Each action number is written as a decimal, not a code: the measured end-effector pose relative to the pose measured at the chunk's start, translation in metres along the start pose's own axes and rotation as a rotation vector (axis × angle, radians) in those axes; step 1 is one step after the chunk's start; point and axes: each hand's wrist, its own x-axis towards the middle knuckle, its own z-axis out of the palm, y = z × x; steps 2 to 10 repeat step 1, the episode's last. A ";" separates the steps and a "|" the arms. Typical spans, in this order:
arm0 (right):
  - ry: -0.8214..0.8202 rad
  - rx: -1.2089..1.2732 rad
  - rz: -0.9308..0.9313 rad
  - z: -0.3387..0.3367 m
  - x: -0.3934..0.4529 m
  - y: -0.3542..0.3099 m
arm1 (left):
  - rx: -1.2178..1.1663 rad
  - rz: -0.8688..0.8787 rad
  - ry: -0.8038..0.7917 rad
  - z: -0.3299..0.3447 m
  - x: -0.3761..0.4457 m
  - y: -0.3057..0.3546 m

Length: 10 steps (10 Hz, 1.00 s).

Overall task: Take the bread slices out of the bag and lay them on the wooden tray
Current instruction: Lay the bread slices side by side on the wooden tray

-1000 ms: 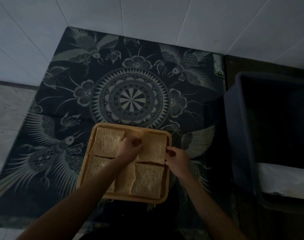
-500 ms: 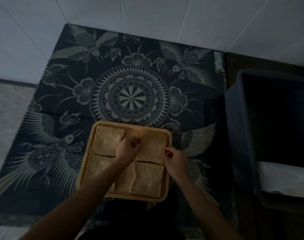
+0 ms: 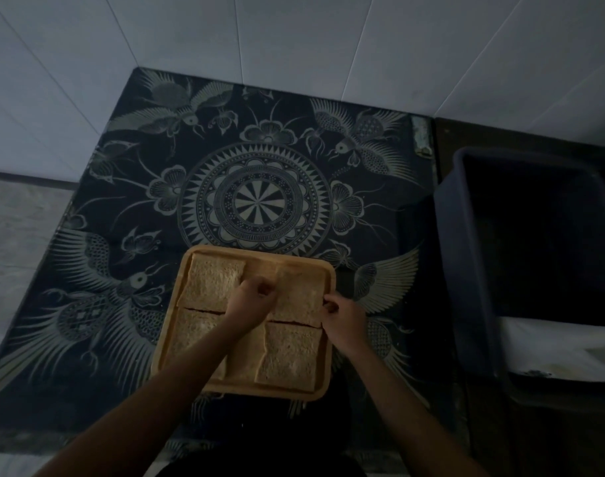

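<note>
A wooden tray (image 3: pixel 177 342) lies on the patterned cloth near the table's front edge. Several bread slices cover it: one at the far left (image 3: pixel 215 282), one at the far right (image 3: pixel 299 296), one at the near right (image 3: pixel 289 356) and one at the near left, partly under my forearm. My left hand (image 3: pixel 251 299) pinches the left edge of the far right slice. My right hand (image 3: pixel 344 320) pinches the same slice at its right edge, by the tray's rim. No bread bag shows in this view.
A dark batik cloth (image 3: pixel 256 204) with birds and a round medallion covers the table. A dark plastic tub (image 3: pixel 473 270) stands at the right, with something white (image 3: pixel 562 349) at its near side. White tiled wall runs behind.
Both hands stay on the far right slice; they and the slice have shifted only slightly on the tray. The view has tilted a little.
</note>
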 end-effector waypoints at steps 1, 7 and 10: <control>-0.081 0.060 0.004 -0.012 -0.003 0.002 | 0.032 0.014 -0.048 -0.006 -0.006 0.005; -0.081 0.060 0.004 -0.012 -0.003 0.002 | 0.032 0.014 -0.048 -0.006 -0.006 0.005; -0.081 0.060 0.004 -0.012 -0.003 0.002 | 0.032 0.014 -0.048 -0.006 -0.006 0.005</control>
